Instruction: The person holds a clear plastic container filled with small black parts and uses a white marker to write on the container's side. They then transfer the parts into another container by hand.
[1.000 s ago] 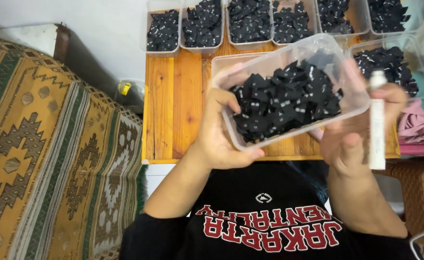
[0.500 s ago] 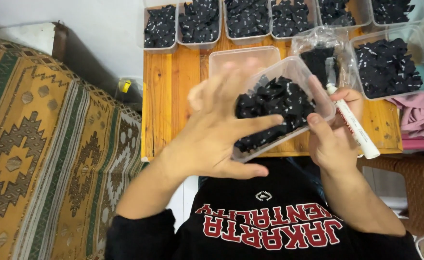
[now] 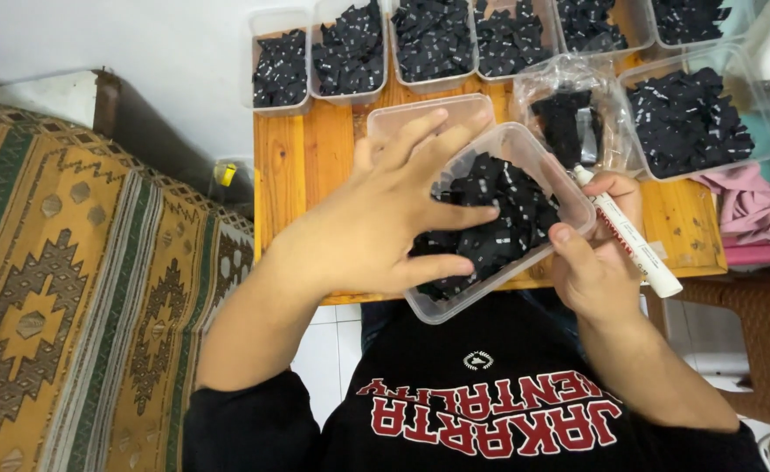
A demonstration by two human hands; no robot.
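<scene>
**Presently: clear tub of black pieces held over a wooden table**

At the far left, a patterned woven rug (image 3: 62, 288) in ochre, green and brown is laid on the floor, bordered by a white wall and a dark wooden edge. Beside it, a small wooden table (image 3: 302, 175) with orange-brown planks is seen from above, with white floor tiles visible beneath its near edge.

Along the far edge of the table, a row of clear plastic tubs (image 3: 350, 52) is set side by side, each filled with small black pieces bearing white marks. An empty clear tub (image 3: 402, 118) is placed just nearer, partly hidden behind the hand. Further right, a crumpled clear plastic bag (image 3: 568, 109) holding more black pieces is noted, and beyond it a larger clear tub (image 3: 690, 118) likewise filled. Pink cloth (image 3: 752, 214) is lying at the table's right edge, beside a brown woven seat.

A clear rectangular tub (image 3: 524, 149), tilted and held above the near edge of the table, is filled with black pieces (image 3: 507, 218). The left hand (image 3: 376, 227) is spread wide, fingers splayed and laid over the contents. The right hand (image 3: 599, 253) is closed on the tub's right rim, thumb pressed against the wall, while a white marker pen (image 3: 634, 240) is gripped in the same hand's fingers.
</scene>
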